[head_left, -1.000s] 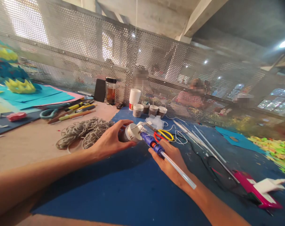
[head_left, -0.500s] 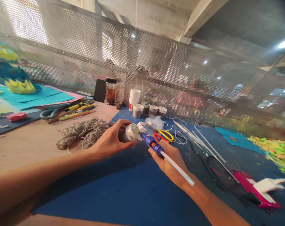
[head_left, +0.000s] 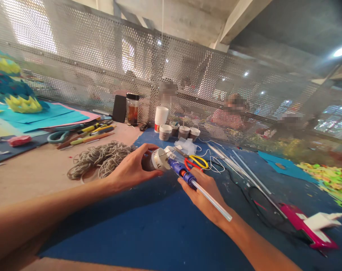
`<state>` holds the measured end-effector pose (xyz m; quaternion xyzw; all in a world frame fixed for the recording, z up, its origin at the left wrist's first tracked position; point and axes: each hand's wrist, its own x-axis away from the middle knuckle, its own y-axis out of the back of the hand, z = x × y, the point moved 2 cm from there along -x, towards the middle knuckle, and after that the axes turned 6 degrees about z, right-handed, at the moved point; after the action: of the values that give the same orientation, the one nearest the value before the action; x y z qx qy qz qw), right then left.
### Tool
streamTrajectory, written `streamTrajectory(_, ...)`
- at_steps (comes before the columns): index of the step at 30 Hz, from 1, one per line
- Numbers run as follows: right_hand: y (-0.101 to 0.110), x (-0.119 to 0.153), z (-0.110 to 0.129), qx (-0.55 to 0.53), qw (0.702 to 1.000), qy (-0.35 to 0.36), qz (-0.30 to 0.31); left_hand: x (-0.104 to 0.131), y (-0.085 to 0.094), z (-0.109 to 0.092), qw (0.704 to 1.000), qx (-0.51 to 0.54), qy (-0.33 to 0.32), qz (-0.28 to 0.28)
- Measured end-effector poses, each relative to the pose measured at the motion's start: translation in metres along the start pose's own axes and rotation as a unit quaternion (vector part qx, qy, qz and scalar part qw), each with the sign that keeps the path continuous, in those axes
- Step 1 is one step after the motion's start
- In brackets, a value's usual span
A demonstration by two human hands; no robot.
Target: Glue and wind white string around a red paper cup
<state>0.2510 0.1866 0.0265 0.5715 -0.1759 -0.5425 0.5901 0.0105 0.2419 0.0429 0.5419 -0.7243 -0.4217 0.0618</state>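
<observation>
Tilted on its side above the blue mat, a small paper cup (head_left: pixel 159 159) with printed lettering is gripped by my left hand (head_left: pixel 133 165), thumb below and fingers over the top. My right hand (head_left: pixel 202 188) is wrapped round a blue hot glue gun (head_left: pixel 182 171), and a long clear glue stick (head_left: pixel 213 201) sticks out of its back end. The gun's nozzle end points at the cup's near side; whether it touches is hard to make out. Just behind the gun lie scissors (head_left: pixel 197 162) with red and yellow handles.
A grey cord bundle (head_left: pixel 103 158) lies left of my left hand. Behind stand small cups (head_left: pixel 165 132), stacked paper cups (head_left: pixel 161 116) and a dark-lidded jar (head_left: pixel 132 109). Loose glue sticks (head_left: pixel 251 173) and a pink power strip (head_left: pixel 306 227) are at right, before a perforated metal screen (head_left: pixel 97 64).
Both hands, the cup and the glue gun keep nearly the same place. Only a very slight shift of the whole view shows.
</observation>
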Motion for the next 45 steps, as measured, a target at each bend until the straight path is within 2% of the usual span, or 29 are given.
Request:
streamTrajectory(17,0.0002,0.0004,-0.0001,-0.005,1.0,0.003,0.004,0.0004,0.0028,-0.0047,0.998,-0.043,-0.041,-0.001)
streamTrajectory(45,0.0024,0.0009,0.001,0.007,1.0,0.004,0.017,-0.0014,0.0047,-0.0027,0.998,-0.038,-0.051,0.003)
